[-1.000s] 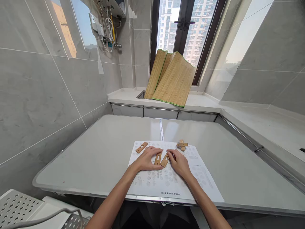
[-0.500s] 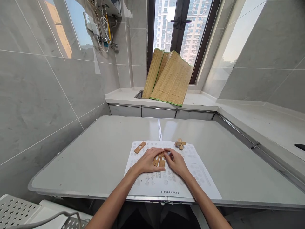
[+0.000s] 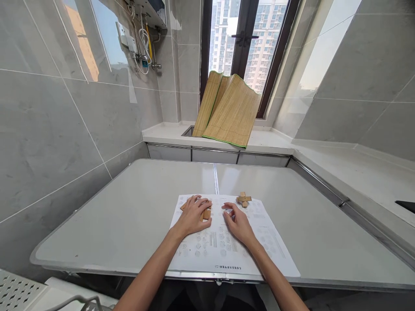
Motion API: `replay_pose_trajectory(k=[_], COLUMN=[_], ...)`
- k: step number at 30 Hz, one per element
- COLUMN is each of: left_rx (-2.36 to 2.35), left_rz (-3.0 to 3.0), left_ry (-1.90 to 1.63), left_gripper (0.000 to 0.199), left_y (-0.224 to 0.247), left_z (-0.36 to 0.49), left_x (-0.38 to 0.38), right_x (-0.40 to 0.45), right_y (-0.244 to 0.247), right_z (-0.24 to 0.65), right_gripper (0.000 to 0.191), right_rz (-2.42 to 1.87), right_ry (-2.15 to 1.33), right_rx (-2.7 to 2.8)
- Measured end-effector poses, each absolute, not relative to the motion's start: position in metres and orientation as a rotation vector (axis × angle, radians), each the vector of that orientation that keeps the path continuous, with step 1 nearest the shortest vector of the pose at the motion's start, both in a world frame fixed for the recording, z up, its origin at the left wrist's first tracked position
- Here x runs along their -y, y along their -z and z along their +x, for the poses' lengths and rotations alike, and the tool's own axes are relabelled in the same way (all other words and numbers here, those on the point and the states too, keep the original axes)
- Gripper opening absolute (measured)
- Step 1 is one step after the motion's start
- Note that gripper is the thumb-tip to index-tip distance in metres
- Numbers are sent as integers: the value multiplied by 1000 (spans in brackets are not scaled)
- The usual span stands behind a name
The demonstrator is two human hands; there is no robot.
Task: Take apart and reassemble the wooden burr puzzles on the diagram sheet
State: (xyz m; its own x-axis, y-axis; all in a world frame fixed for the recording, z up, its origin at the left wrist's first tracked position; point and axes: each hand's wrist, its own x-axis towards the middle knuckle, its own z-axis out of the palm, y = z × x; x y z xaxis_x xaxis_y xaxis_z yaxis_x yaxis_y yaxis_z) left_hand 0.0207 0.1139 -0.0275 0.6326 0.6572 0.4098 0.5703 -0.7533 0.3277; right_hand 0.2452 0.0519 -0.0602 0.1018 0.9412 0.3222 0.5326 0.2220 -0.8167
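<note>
My left hand [image 3: 192,216] lies over flat notched wooden puzzle pieces [image 3: 206,214] on a printed sheet. Its fingers reach across their far ends and its thumb is at their near edge, so they are partly covered. The tip of another wooden piece [image 3: 183,207] shows at the left of this hand. To the right, my right hand [image 3: 238,222] rests on the sheet with bent fingers, thumb and forefinger apart, and nothing visible between them. Beyond it sits a cross-shaped assembly of wooden pieces [image 3: 244,199], near the sheet's far right corner.
The printed paper sheet [image 3: 223,257] lies at the near edge of a light grey folding table [image 3: 129,220] with a centre seam. Behind are a white ledge [image 3: 168,134] and a folded bamboo mat [image 3: 231,112] leaning by the window. A perforated white object [image 3: 19,285] is at lower left.
My left hand has slid left with the wooden pieces, up to the separate piece there. My right hand has come away from them and stays at the right. The view has shifted slightly.
</note>
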Motion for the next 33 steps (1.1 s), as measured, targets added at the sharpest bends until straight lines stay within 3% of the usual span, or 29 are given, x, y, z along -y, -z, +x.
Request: replay_pose_trajectory(k=[23,33], left_rx=[-1391,-1176], left_rz=[2585,2600], left_ry=[-923,-983], left_gripper=[37,26], left_y=[34,21], left_z=[-16,-2], left_x=[-145,-129], right_x=[-52,-62], right_y=[54,57], right_z=[249,261], right_gripper=[30,74], right_rz=[-1402,-1227], right_ry=[-607,-915], right_rx=[1260,916])
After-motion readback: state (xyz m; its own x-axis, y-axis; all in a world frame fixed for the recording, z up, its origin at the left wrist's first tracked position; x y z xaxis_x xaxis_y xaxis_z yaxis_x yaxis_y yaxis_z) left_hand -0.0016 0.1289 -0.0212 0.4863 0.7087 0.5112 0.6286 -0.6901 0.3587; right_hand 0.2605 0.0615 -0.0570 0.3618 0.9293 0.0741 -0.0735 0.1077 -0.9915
